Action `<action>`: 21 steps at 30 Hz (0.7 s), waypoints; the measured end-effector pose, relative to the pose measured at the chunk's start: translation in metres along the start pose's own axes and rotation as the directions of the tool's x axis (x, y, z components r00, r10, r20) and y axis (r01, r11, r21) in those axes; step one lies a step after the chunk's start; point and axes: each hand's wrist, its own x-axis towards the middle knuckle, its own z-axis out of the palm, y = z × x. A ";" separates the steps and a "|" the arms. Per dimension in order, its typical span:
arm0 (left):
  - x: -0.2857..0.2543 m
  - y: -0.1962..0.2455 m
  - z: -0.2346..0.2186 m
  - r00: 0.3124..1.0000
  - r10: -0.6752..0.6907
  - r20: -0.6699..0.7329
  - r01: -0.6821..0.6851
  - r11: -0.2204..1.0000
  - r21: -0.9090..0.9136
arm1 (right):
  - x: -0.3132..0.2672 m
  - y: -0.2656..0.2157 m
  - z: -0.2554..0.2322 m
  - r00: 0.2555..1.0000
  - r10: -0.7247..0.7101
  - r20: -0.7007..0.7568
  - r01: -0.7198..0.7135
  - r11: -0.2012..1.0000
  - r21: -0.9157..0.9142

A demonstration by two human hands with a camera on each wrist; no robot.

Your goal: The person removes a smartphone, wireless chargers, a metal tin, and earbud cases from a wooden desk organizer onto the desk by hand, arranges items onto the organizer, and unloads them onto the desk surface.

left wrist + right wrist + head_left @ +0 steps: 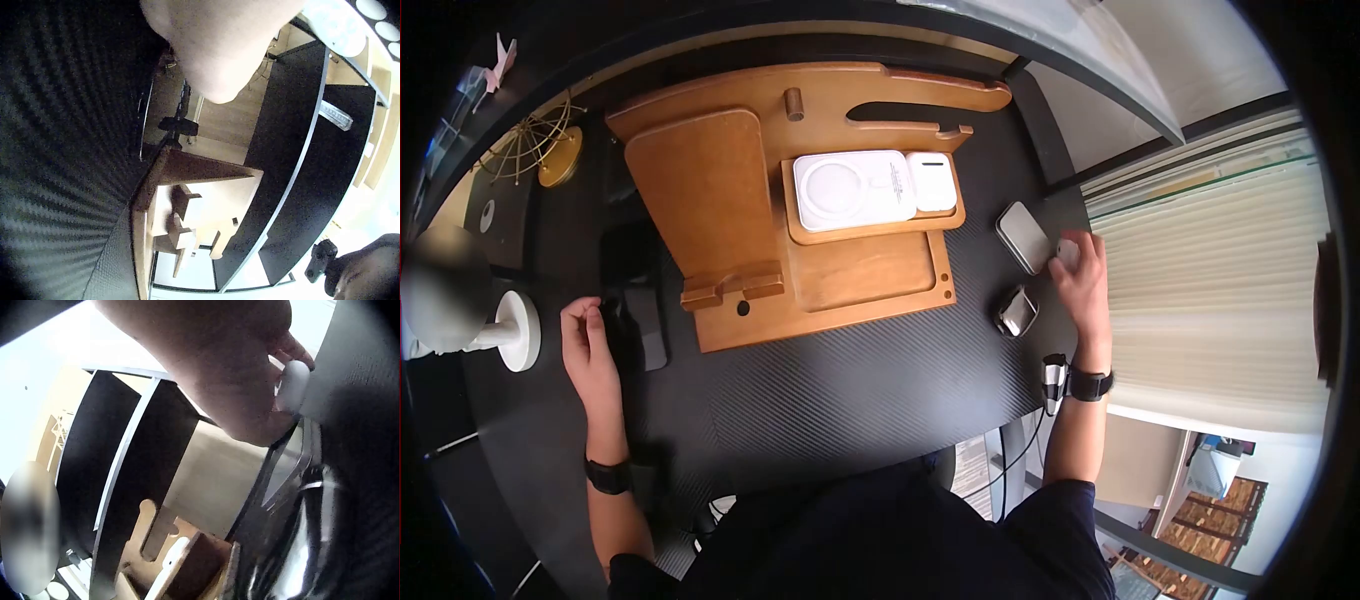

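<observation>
In the head view, my right hand (1083,285) pinches a small white rounded object (1067,252) at the desk's right side. That object (294,385) shows between the fingers of my right hand (219,375) in the right wrist view. Just left of it lies a grey rounded-rectangular item (1024,237), with a watch-like item (1017,311) below. My left hand (590,352) lies on the desk, fingers loosely curled and holding nothing visible, left of a dark flat item (646,328). Only part of my left hand (219,50) appears in the left wrist view.
A wooden stand (830,275) occupies the desk's middle, with a white charging pad (885,190) and a smaller white block (932,182) on its shelf. A white round base (519,332) stands far left. Near my right wrist, a silver-and-black item (1054,383) lies by a cable.
</observation>
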 end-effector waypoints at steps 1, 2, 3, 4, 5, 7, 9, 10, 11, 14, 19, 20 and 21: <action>0.000 0.000 0.000 1.000 -0.002 0.002 0.002 1.000 -0.005 | -0.001 0.008 0.000 1.000 0.012 0.022 -0.012 1.000 -0.009; 0.000 0.000 0.000 1.000 -0.006 0.004 0.006 1.000 -0.008 | -0.003 0.015 0.001 0.999 0.026 0.044 -0.025 1.000 -0.019; 0.000 -0.002 -0.001 1.000 -0.010 0.007 0.010 1.000 -0.010 | -0.005 0.022 0.002 0.997 0.040 0.066 -0.038 0.999 -0.029; 0.000 -0.002 -0.001 1.000 -0.014 0.011 0.014 1.000 -0.012 | -0.006 0.022 0.002 0.997 0.032 0.073 -0.030 0.999 -0.022; 0.000 0.000 0.000 1.000 0.005 0.004 -0.005 1.000 -0.001 | -0.007 0.022 0.003 0.996 0.024 0.081 -0.023 1.000 -0.015; 0.000 0.004 0.002 0.999 0.043 -0.009 -0.043 0.999 0.022 | -0.008 0.021 0.004 0.998 0.007 0.058 -0.008 1.000 0.016; 0.001 0.000 0.002 0.998 0.060 -0.006 -0.059 0.998 0.028 | -0.005 0.019 0.008 1.000 -0.014 -0.004 0.014 0.998 0.063; 0.001 -0.002 0.002 0.998 0.068 -0.005 -0.068 0.997 0.032 | -0.004 0.008 0.006 0.997 -0.083 0.011 0.082 0.996 0.031; 0.001 -0.002 0.001 0.998 0.056 -0.001 -0.056 0.998 0.024 | -0.002 -0.010 0.002 0.988 -0.151 0.028 0.151 0.989 -0.001; 0.001 0.000 0.000 0.999 0.039 0.011 -0.039 0.999 0.005 | 0.000 -0.030 0.004 0.977 -0.187 0.097 0.195 0.978 -0.076; 0.000 0.004 0.001 1.000 0.015 0.017 -0.015 1.000 -0.026 | -0.002 -0.085 -0.012 0.949 -0.280 0.144 0.244 0.943 0.227; -0.001 0.006 0.000 1.000 0.008 0.016 -0.008 1.000 -0.018 | -0.007 -0.098 -0.015 0.931 -0.327 0.164 0.258 0.905 0.337; -0.001 0.009 0.001 1.000 0.003 0.017 -0.003 1.000 -0.012 | -0.013 -0.108 -0.015 0.908 -0.362 0.211 0.271 0.892 0.363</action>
